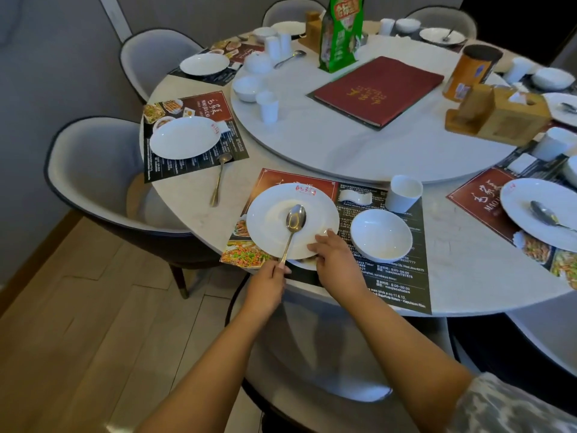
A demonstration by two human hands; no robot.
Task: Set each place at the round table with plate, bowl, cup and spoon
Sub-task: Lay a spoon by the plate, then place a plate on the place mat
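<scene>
We note a round table with a pale marble-look top and a raised turntable at its centre. Grey upholstered chairs with dark shells ring it — we count several along the far and left sides. The floor is light wood-effect planking. The wall is plain grey — lighting is soft and even.

Bare tabletop left of plate
</scene>
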